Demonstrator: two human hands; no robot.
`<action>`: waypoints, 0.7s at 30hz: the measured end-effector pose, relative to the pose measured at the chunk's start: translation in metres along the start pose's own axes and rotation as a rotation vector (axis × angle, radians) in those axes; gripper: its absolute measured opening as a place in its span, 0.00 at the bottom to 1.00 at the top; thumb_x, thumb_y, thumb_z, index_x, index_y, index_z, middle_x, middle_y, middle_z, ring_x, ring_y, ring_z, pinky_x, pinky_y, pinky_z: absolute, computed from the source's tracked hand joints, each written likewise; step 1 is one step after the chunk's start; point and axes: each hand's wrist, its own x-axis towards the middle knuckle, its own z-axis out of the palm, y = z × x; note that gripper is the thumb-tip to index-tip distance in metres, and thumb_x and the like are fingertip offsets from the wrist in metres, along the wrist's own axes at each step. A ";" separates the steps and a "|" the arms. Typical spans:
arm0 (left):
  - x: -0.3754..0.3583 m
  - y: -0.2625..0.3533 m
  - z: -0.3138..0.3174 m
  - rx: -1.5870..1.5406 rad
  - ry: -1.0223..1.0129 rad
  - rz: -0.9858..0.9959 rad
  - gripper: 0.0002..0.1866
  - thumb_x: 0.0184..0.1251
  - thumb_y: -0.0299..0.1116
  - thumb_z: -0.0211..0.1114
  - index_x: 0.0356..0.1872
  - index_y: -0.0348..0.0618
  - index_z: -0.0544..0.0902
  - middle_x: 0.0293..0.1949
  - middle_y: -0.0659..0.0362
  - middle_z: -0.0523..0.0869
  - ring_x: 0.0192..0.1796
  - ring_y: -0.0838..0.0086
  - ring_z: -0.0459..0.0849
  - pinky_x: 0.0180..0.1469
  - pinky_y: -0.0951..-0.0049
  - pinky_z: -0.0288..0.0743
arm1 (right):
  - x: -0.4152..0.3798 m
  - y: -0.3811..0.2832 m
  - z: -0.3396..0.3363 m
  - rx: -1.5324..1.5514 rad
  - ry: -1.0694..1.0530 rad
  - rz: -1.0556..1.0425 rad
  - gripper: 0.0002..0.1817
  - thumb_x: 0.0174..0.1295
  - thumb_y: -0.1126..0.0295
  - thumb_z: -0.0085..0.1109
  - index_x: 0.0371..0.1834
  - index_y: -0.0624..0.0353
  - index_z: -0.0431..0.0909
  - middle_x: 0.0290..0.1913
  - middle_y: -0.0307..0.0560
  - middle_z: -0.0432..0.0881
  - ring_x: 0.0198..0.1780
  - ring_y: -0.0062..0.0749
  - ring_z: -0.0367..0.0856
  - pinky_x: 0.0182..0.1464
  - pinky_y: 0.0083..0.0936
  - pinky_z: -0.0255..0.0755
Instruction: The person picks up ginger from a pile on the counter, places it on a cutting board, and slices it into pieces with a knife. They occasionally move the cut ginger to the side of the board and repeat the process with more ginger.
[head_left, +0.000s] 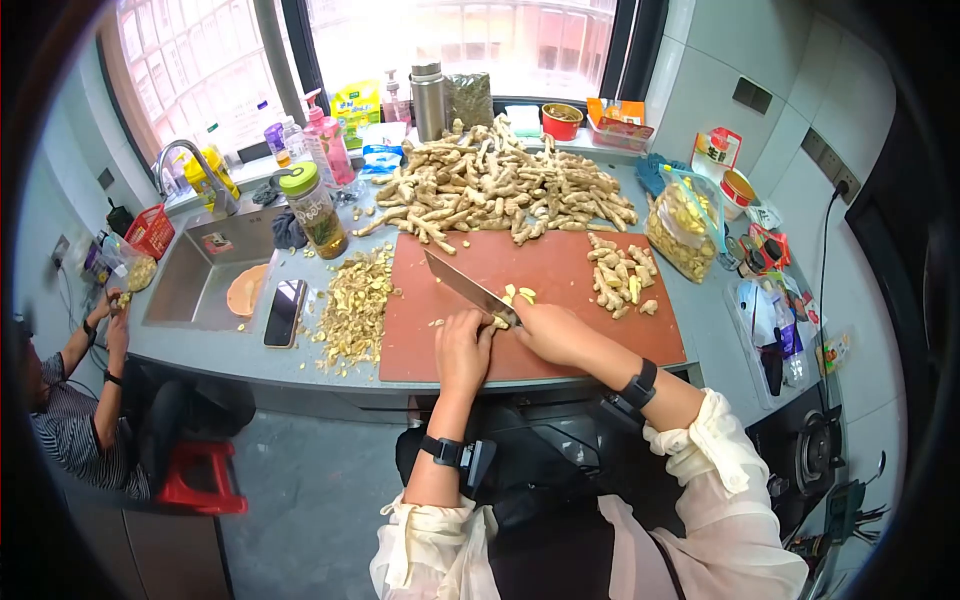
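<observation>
My right hand [545,333] is closed round the handle of a cleaver [465,284], whose blade points up and left over the reddish-brown cutting board [590,345]. Beside the blade, my left hand [463,347] has its fingers together on a small piece of ginger [498,323], partly hidden by the fingers. Cut yellow pieces [520,293] lie just beyond the knife. Ginger chunks [622,275] sit at the board's right side, and a large heap of whole ginger [490,180] rises behind the board. Peel scraps [357,308] are piled along its left edge.
A phone [285,312], a green-lidded jar [314,212] and a sink [205,270] are on the left. A bag of ginger [683,225] and a tray [765,340] stand right. A seated person [85,420] is at far left, near a red stool [200,478].
</observation>
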 end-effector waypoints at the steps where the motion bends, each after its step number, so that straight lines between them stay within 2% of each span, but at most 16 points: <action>1: 0.000 0.000 0.000 0.002 0.003 0.000 0.06 0.62 0.29 0.72 0.38 0.42 0.85 0.42 0.57 0.88 0.49 0.57 0.83 0.53 0.58 0.73 | -0.006 0.000 -0.003 -0.011 -0.032 0.008 0.13 0.71 0.66 0.52 0.51 0.64 0.70 0.40 0.65 0.87 0.44 0.65 0.86 0.47 0.57 0.77; 10: -0.001 -0.002 0.003 -0.014 0.034 0.020 0.06 0.61 0.30 0.72 0.37 0.45 0.84 0.38 0.58 0.87 0.46 0.58 0.83 0.50 0.59 0.72 | -0.079 0.026 -0.031 0.059 -0.129 0.072 0.16 0.72 0.64 0.58 0.51 0.64 0.67 0.41 0.67 0.84 0.48 0.66 0.84 0.49 0.54 0.75; 12: 0.000 -0.001 0.001 -0.012 0.020 -0.012 0.07 0.61 0.30 0.73 0.37 0.43 0.85 0.39 0.57 0.88 0.46 0.58 0.84 0.50 0.59 0.74 | -0.082 0.027 -0.032 0.082 -0.105 0.054 0.16 0.71 0.64 0.59 0.51 0.64 0.67 0.41 0.67 0.84 0.48 0.67 0.84 0.49 0.55 0.75; 21: 0.000 0.000 0.001 -0.028 0.043 0.003 0.06 0.61 0.30 0.73 0.37 0.43 0.86 0.41 0.58 0.89 0.47 0.58 0.85 0.52 0.59 0.75 | -0.070 0.005 -0.049 0.055 -0.069 0.018 0.15 0.71 0.65 0.59 0.49 0.63 0.67 0.40 0.68 0.84 0.46 0.68 0.83 0.47 0.57 0.74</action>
